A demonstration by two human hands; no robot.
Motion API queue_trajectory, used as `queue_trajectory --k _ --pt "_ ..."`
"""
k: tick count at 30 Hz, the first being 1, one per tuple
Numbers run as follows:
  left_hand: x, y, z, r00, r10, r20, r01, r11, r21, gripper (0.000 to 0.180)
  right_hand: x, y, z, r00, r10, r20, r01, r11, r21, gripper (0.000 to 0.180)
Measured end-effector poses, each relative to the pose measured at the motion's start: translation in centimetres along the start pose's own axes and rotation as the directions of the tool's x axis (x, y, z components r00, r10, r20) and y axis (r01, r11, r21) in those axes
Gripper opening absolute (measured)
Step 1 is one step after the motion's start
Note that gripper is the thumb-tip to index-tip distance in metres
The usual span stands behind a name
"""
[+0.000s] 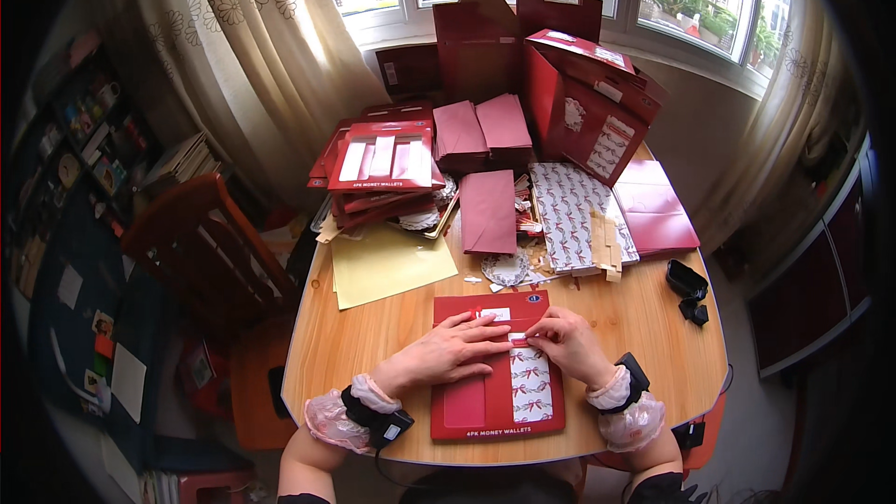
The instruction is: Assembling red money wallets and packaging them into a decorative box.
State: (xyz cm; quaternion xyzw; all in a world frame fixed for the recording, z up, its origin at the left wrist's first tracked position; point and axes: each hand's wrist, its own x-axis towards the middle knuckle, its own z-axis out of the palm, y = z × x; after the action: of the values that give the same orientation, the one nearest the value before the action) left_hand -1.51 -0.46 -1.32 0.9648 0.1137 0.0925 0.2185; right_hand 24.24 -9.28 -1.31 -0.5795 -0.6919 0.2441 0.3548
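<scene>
A flat red money wallet pack lies at the table's front edge, square to me. Through its front shows a white panel with bows and garlands on the right; a plain red panel is on the left. My left hand rests flat on the pack, fingers stretched to the right. My right hand is closed in a pinch, thumb and forefinger at a small white and red strip just above the patterned panel. Whether the fingertips grip the strip is hard to make out. A white label sits above my left fingers.
Behind lie pink envelopes, a patterned stack, yellow sheets and piled red packs. Red cartons stand by the window. A black case lies near the right edge. A wooden chair stands left.
</scene>
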Motion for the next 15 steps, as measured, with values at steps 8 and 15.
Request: queue_trajectory --k 8,15 --pt "-0.8 -0.4 -0.9 1.000 -0.026 -0.001 0.026 0.997 -0.073 0.048 0.0 -0.5 0.1 0.999 -0.043 0.011 0.041 0.987 0.153 0.008" --pt "-1.1 0.0 -1.0 0.999 -0.031 -0.038 0.026 0.993 -0.118 0.048 -0.1 -0.2 0.4 0.992 -0.115 -0.054 0.123 0.980 0.160 0.009"
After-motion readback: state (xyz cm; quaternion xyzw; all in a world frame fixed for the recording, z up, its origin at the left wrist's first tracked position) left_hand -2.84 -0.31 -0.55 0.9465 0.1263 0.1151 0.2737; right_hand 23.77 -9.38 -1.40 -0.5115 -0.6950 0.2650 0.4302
